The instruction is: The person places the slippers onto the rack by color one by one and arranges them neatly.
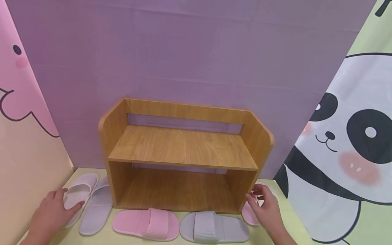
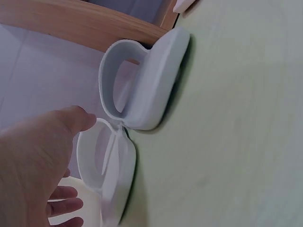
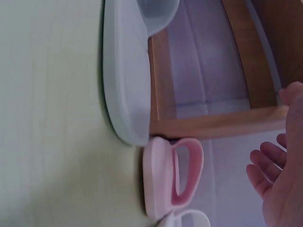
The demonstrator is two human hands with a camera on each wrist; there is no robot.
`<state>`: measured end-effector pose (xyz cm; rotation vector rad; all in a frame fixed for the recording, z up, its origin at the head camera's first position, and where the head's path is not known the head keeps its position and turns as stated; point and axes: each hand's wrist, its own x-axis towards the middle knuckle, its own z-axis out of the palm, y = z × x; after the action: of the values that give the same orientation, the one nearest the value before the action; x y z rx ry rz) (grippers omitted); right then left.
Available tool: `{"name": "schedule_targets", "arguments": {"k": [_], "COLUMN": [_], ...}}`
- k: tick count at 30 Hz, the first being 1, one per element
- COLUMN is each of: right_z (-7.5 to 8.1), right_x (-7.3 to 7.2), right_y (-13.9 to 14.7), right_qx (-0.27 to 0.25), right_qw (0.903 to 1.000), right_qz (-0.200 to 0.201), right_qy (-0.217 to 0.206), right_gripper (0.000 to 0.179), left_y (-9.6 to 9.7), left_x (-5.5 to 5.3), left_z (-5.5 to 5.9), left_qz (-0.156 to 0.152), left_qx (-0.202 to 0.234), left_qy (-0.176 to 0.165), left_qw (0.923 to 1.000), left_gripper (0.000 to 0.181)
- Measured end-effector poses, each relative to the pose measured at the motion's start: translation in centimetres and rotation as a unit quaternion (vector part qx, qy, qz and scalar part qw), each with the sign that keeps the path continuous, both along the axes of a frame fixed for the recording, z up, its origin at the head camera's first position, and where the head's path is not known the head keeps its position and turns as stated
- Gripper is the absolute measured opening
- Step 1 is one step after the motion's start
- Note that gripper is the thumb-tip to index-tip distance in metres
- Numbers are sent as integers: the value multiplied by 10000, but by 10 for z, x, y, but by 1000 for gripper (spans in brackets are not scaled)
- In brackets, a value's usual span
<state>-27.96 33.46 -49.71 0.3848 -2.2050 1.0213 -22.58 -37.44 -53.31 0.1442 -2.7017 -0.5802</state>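
Observation:
At the left, my left hand point(image 1: 52, 212) hovers over a white slipper point(image 1: 87, 180), fingers relaxed. In the left wrist view its thumb is close to that slipper's strap; whether they touch I cannot tell. A light grey slipper point(image 1: 95, 216) lies alongside. My right hand point(image 1: 265, 209) is by the right side panel of a wooden two-tier shelf point(image 1: 183, 146), loosely bent and holding nothing visible. Beneath it a pink slipper point(image 3: 158, 177) and a white slipper point(image 3: 199, 218) stand beside the shelf, partly hidden in the head view.
A pink slipper point(image 1: 128, 223) and a grey slipper point(image 1: 232, 228) lie sideways in front of the shelf, on a pale yellow surface point(image 1: 294, 217). A purple backdrop point(image 1: 190, 54) hangs behind. Cartoon-printed panels flank both sides, a panda point(image 1: 352, 136) on the right.

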Motion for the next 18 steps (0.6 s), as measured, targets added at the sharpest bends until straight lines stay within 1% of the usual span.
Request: {"name": "schedule_targets", "arguments": {"k": [3,5,8,13,18], "right_z": [-2,-4,-8,-14,-16], "right_x": [2,4,4,4,3], "right_y": [-7,-11,-17,-23,-26], "right_qx": [-153,-244,-312,-456,-470], "right_qw": [9996,9985,9965,9950,9936], "right_qz": [-127,-269,-480,-628,-819], "right_qy": [-207,-415,-604,-632,-625], "right_gripper": [39,38,39,42,40], "left_y": [0,0,0,-2,-5], "left_x": [3,5,7,10,7], "left_z": [-2,-2,-3,-7,-14], "left_qz": [29,-1,-49,-160,-254], "left_qx": [14,10,-29,-171,-300], "left_qy": [-91,-171,-230,-267,-282], "left_qw": [10000,9999,9997,9994,9988], "left_gripper": [89,91,91,91,93]}}
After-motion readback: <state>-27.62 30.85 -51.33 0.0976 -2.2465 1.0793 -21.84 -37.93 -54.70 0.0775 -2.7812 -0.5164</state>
